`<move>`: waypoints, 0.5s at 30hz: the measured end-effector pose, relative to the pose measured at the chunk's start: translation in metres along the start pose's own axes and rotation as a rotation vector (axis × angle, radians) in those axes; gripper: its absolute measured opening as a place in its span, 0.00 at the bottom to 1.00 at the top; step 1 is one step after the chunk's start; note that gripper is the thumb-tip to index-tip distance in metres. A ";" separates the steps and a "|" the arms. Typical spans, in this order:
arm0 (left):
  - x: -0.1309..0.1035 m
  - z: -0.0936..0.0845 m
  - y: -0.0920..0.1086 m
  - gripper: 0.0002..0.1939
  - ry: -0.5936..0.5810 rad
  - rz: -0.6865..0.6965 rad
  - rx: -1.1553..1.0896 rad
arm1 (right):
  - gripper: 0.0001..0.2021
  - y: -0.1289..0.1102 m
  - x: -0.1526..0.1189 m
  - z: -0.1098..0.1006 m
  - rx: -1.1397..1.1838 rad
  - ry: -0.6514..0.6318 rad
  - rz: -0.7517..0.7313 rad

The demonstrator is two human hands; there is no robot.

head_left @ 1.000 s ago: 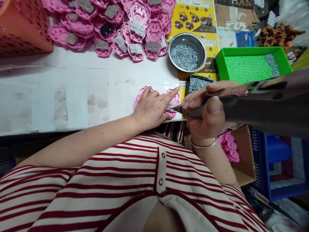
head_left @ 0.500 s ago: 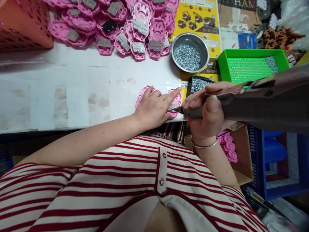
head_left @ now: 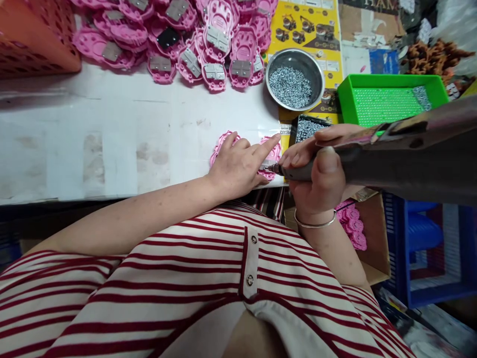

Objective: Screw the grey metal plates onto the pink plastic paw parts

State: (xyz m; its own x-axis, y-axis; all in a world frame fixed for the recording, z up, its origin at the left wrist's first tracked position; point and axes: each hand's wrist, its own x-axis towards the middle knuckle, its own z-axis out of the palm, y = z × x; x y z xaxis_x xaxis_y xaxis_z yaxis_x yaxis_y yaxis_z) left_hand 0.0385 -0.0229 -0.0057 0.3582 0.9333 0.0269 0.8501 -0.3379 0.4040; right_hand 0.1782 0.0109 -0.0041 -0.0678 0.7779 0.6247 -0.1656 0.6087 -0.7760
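The left hand [head_left: 234, 166] lies spread on the table [head_left: 190, 117], its index finger stretched over one pink shell [head_left: 275, 149], which is at its 3 o'clock. Another shell [head_left: 217, 149] shows beneath it toward 11 o'clock. The right hand [head_left: 320, 174] wraps its fingers and thumb around a driver [head_left: 406, 166], whose tip meets the first shell from 3 o'clock. From that shell, a screw bowl [head_left: 290, 87] sits at 1 o'clock, a green tray [head_left: 383, 104] at 2, and the shell pile [head_left: 219, 44] at 11.

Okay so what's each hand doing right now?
Left hand: spread over the pink pieces, pressing one or holding it steady.
Right hand: closed around the power screwdriver.
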 end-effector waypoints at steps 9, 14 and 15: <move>0.000 0.000 0.000 0.41 0.000 0.006 -0.002 | 0.13 -0.002 0.001 -0.002 -0.045 -0.026 0.076; 0.000 0.000 0.000 0.41 0.001 0.006 -0.018 | 0.14 0.003 -0.003 -0.008 -0.098 0.013 0.150; 0.000 0.000 0.000 0.41 0.002 0.007 -0.021 | 0.17 0.005 -0.005 -0.011 -0.122 -0.003 0.230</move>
State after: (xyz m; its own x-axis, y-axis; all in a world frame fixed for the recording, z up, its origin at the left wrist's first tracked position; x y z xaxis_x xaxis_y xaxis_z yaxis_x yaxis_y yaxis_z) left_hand 0.0385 -0.0232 -0.0052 0.3630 0.9313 0.0312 0.8393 -0.3413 0.4231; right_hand 0.1884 0.0116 -0.0123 -0.0926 0.8978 0.4305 -0.0257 0.4301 -0.9024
